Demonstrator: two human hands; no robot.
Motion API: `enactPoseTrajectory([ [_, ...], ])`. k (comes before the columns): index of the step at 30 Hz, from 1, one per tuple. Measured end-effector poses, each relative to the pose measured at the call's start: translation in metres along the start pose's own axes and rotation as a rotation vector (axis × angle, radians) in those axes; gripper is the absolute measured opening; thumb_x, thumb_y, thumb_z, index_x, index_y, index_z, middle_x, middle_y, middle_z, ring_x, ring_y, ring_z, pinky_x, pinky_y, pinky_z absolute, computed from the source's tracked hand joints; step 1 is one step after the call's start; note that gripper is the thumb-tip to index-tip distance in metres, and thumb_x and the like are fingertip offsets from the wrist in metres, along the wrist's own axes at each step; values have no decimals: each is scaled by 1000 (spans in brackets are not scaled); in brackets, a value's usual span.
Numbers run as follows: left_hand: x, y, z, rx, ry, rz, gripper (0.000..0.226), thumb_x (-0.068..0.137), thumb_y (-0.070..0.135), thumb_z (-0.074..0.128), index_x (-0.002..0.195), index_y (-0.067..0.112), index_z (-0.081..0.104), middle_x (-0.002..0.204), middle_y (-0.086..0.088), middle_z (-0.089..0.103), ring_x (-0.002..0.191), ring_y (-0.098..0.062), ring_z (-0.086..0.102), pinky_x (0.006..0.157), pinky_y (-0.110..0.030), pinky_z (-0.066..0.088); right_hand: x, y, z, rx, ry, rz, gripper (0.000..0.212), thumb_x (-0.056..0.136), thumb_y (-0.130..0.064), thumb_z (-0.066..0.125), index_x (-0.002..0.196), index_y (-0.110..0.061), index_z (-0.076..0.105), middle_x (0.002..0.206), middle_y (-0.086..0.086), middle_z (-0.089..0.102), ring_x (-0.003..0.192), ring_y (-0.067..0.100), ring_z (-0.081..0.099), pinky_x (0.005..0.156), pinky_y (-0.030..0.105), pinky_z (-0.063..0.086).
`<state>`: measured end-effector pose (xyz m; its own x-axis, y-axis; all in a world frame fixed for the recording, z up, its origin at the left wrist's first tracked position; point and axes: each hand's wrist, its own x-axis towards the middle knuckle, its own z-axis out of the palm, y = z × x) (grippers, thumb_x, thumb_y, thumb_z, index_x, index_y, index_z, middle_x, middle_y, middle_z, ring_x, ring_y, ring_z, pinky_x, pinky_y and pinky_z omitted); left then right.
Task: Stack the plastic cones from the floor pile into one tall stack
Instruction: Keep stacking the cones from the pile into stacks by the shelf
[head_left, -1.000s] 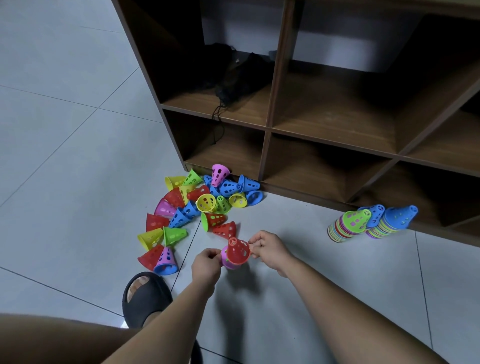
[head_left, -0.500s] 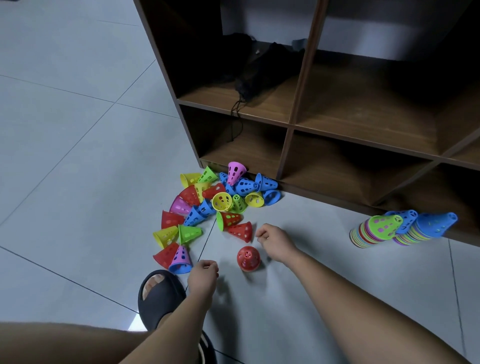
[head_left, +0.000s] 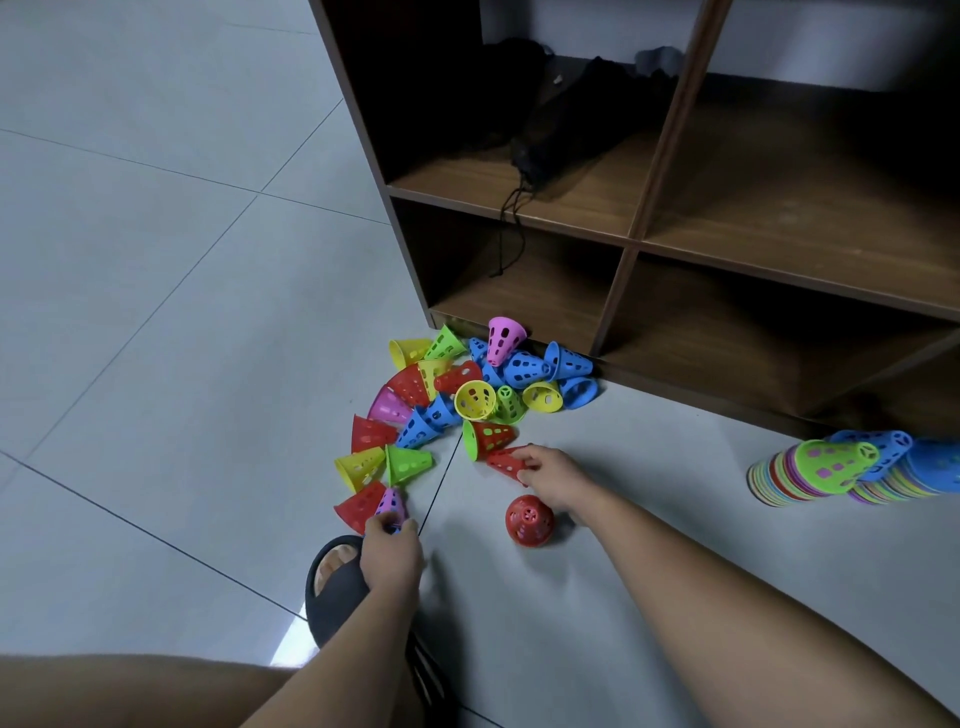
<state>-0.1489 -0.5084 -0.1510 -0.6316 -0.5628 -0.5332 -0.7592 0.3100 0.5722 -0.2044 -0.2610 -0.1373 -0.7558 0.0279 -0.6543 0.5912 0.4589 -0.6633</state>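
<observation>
Grey floor tiles (head_left: 156, 312) run up to a brown wooden shelf unit (head_left: 639, 244), and the loose pile of cones (head_left: 467, 400) lies at its foot, at 12 o'clock. A standing red cone (head_left: 529, 520), seemingly the base of the new stack, sits between the hands. The right hand (head_left: 553, 475) grips a fallen red cone (head_left: 503, 460) whose long axis runs roughly 9-to-3, just at 12 o'clock of the standing one. This is the nearer piece, and it probably needs tipping upright first. The left hand (head_left: 392, 553) pinches an upright pink cone (head_left: 390, 503) at 9 o'clock, farther off.
</observation>
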Motion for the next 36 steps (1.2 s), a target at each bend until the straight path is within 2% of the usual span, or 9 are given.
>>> enactPoseTrajectory([
  [4,4,-1,-3,28,35,16,17,95,20,60,108,25,70,100,-2,73,92,-26,61,80,-35,42,3,6,1,5,44,-7,35,102,-13,60,133,-25,68,127,-1,69,116,20,62,98,32,49],
  [10,-19,20,-2,-57,-10,51,18,92,10,64,88,26,73,87,7,73,85,-17,65,67,-30,42,-3,8,-15,52,306,-8,11,93,-12,72,91,-22,72,89,-8,70,90,18,68,79,29,56],
  [13,-27,33,4,-107,-101,81,25,86,5,71,98,27,70,95,4,73,83,-15,66,64,-31,46,-9,10,-26,102,348,-9,14,93,-10,70,86,-22,70,85,-6,70,87,20,68,76,29,55],
  [17,-42,54,11,-140,-162,125,42,88,7,73,121,23,53,93,-1,72,77,-19,67,63,-33,48,-24,7,-40,231,372,6,15,94,-10,71,99,-22,63,98,0,70,93,18,68,70,28,53],
  [20,-53,64,14,-212,-175,114,39,91,9,71,125,18,55,98,-2,72,81,-17,64,65,-33,48,-34,11,-45,401,345,37,21,94,-12,74,111,-16,63,104,2,71,92,17,70,83,31,58],
  [24,-63,81,10,-383,-262,42,14,96,2,63,106,10,69,102,-7,75,93,-20,67,82,-35,50,-50,14,-42,636,221,104,8,98,-4,68,104,-9,69,94,8,74,72,14,63,61,25,46],
  [26,-68,88,6,-493,-320,-3,18,102,1,57,95,12,69,96,-4,73,88,-18,64,84,-36,48,-59,16,-38,729,114,112,9,99,-1,65,106,-5,69,84,8,71,66,12,61,56,23,40],
  [30,-73,95,-1,-598,-418,-54,21,106,5,55,101,8,74,85,-2,71,81,-16,57,74,-31,42,-73,24,-26,688,12,117,10,99,1,65,108,-2,69,76,7,68,61,12,61,52,23,41],
  [36,-85,89,-5,-469,-589,46,17,105,9,60,111,5,76,89,-4,76,86,-16,60,76,-32,44,-81,38,-14,474,116,142,11,98,0,64,90,-7,67,68,9,64,56,14,56,46,21,41],
])
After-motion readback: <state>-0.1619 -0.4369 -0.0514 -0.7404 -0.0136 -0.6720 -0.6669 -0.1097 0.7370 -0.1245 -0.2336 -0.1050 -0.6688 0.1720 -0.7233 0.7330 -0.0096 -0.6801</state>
